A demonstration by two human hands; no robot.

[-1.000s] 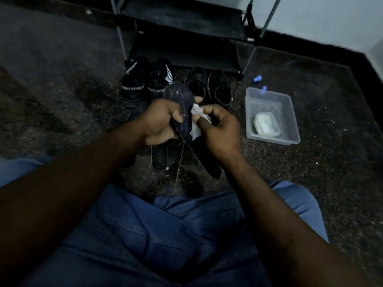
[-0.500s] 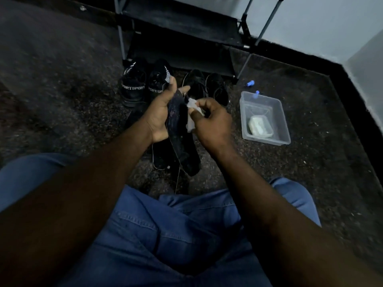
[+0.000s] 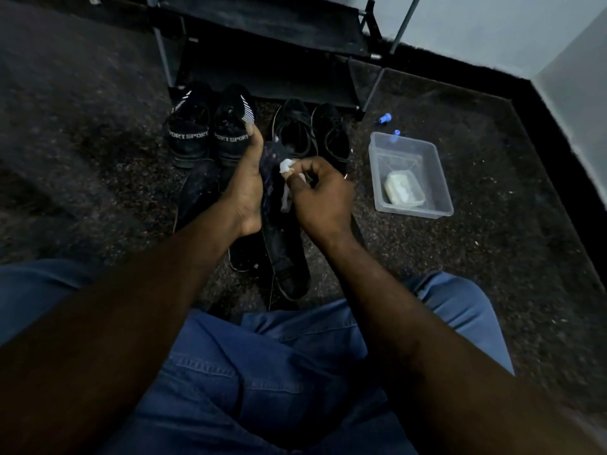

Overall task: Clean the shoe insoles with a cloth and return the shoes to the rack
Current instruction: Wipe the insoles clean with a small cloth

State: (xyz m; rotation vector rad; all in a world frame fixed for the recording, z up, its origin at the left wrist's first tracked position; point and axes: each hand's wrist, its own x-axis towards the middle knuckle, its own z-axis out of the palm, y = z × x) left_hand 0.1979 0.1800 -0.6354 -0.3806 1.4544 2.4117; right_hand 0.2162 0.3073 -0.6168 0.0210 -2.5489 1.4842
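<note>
My left hand [image 3: 244,188] holds a dark insole [image 3: 279,231] upright along its left edge, palm against it. My right hand [image 3: 320,197] is shut on a small white cloth [image 3: 286,167] and presses it against the upper part of the insole. Two black "SPORT" shoes [image 3: 210,129] stand on the floor ahead, and a second black pair [image 3: 312,133] stands to their right. Behind them is the dark shoe rack [image 3: 269,44]. Another insole [image 3: 243,254] lies on the floor under my hands.
A clear plastic tub [image 3: 410,175] with a pale bar inside sits on the dark floor to the right. Two small blue bits [image 3: 382,119] lie near it. My blue-jeaned legs fill the bottom of the view. A pale wall rises at the right.
My left hand shifted from a curled grip to a flat hold along the insole's edge. My right hand has slid the cloth up along the insole.
</note>
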